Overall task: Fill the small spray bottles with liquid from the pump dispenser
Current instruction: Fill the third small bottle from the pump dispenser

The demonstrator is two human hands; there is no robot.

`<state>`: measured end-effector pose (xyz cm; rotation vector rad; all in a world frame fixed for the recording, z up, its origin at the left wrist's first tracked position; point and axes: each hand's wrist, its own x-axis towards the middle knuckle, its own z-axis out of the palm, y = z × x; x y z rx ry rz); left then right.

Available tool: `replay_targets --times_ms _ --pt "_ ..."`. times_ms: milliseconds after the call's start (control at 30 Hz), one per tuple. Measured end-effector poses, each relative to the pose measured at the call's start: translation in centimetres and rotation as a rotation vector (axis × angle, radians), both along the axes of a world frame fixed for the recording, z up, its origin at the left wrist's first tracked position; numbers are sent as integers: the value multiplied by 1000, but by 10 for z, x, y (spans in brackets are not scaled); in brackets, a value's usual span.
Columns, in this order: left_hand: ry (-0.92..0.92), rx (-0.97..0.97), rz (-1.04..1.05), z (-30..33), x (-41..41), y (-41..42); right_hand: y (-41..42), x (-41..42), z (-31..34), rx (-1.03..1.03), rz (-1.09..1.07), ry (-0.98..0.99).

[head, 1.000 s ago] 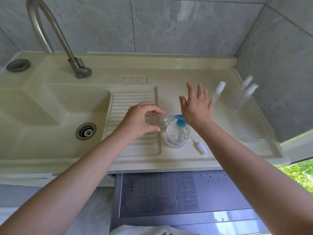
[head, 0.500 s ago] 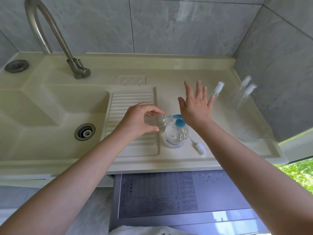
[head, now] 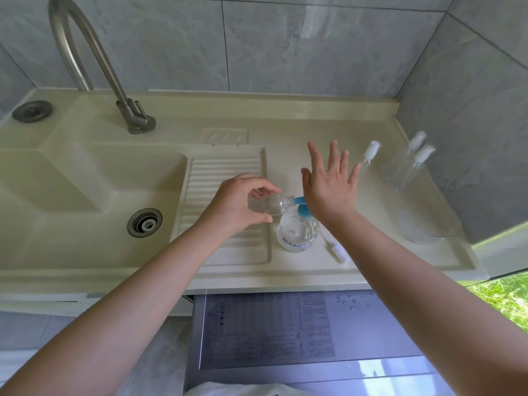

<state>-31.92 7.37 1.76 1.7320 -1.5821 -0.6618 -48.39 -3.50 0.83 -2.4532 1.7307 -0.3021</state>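
Note:
A round clear pump dispenser (head: 297, 232) with a blue pump head (head: 303, 208) stands on the counter right of the washboard. My left hand (head: 238, 202) grips a small clear bottle (head: 271, 205) lying sideways, its open mouth against the blue nozzle. My right hand (head: 330, 184) is spread flat, fingers straight, its palm heel over the pump head. A white spray cap with its tube (head: 337, 251) lies on the counter to the dispenser's right. One capped spray bottle (head: 370, 154) stands behind my right hand.
Two more capped spray bottles (head: 414, 158) lean in a clear container (head: 425, 224) by the right wall. The sink basin (head: 85, 201) with its drain and the tall faucet (head: 114, 81) lie to the left. A ribbed washboard (head: 225, 178) sits mid-counter.
My right hand has shifted slightly, staying flat over the pump head. My left hand keeps the small bottle at the nozzle.

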Motion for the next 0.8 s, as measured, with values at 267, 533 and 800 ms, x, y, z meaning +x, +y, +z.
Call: replay_targets --times_ms 267,533,800 --pt "-21 5 -4 0 2 0 -3 -2 6 -3 -26 -56" --pt "-32 20 0 0 2 0 -1 0 -1 43 -24 -36" --pt "-26 9 13 2 -1 2 0 -2 -1 65 -12 -23"
